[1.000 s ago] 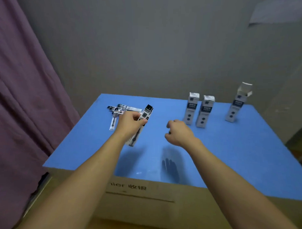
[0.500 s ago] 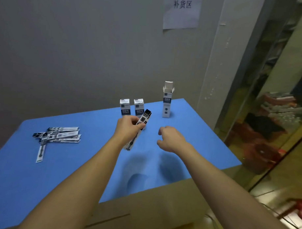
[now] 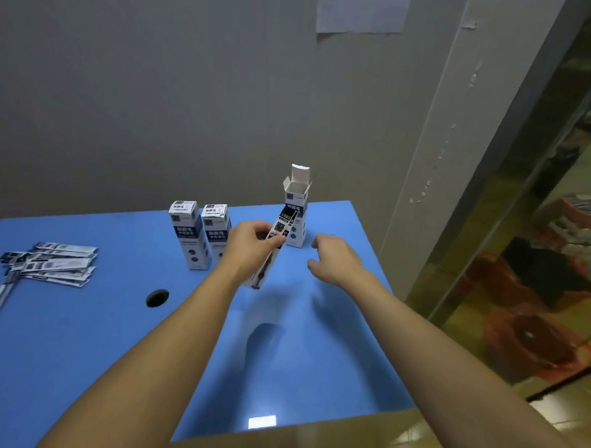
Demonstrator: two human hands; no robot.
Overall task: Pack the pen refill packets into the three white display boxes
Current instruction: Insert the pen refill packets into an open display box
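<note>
My left hand (image 3: 251,247) grips one pen refill packet (image 3: 274,246), held tilted with its black top end up, just in front of the open white display box (image 3: 296,210) whose top flap stands up. Two shut white display boxes (image 3: 188,235) (image 3: 217,229) stand side by side to the left of that hand. My right hand (image 3: 334,258) hovers to the right of the open box, fingers loosely curled and holding nothing. A pile of several refill packets (image 3: 48,263) lies flat at the table's left.
The blue table (image 3: 282,357) has a dark round hole (image 3: 157,298) left of my left forearm. A grey wall runs behind, with a pillar at the right. Past the table's right edge the floor holds red and dark clutter (image 3: 536,299).
My view swung right and nearer. My left hand carried the packet from the pile across to the open box. My right hand moved along beside it, still holding nothing.
</note>
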